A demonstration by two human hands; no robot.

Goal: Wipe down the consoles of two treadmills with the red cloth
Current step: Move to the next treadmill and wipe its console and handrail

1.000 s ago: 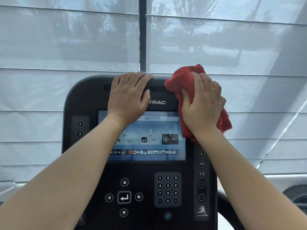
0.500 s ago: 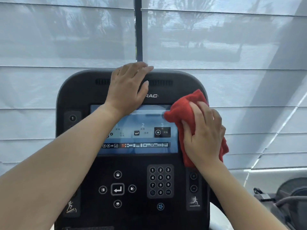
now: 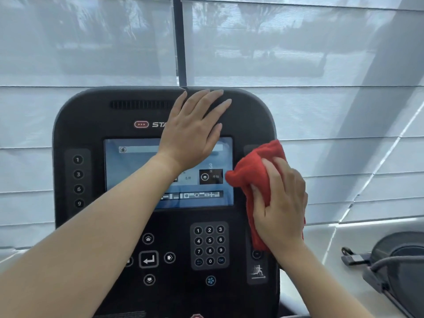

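Note:
A black treadmill console [image 3: 91,125] fills the middle of the view, with a lit blue screen [image 3: 133,171], a number keypad [image 3: 209,245] and arrow buttons below. My left hand [image 3: 195,131] lies flat on the console's upper part, fingers straight and reaching to its top edge, the palm over the screen's top. My right hand [image 3: 281,205] presses a bunched red cloth [image 3: 252,173] against the console's right side strip, just right of the screen. The cloth hides most of the right column of buttons.
Pale window blinds [image 3: 298,53] hang behind the console, with a dark vertical window post [image 3: 179,42]. Part of another dark machine [image 3: 399,267] with a cable sits at the lower right. A light floor or sill [image 3: 321,253] lies between them.
My right hand has slid the red cloth down from the console's top right corner along its right edge. My left hand stayed on the console's top. The view shifted right.

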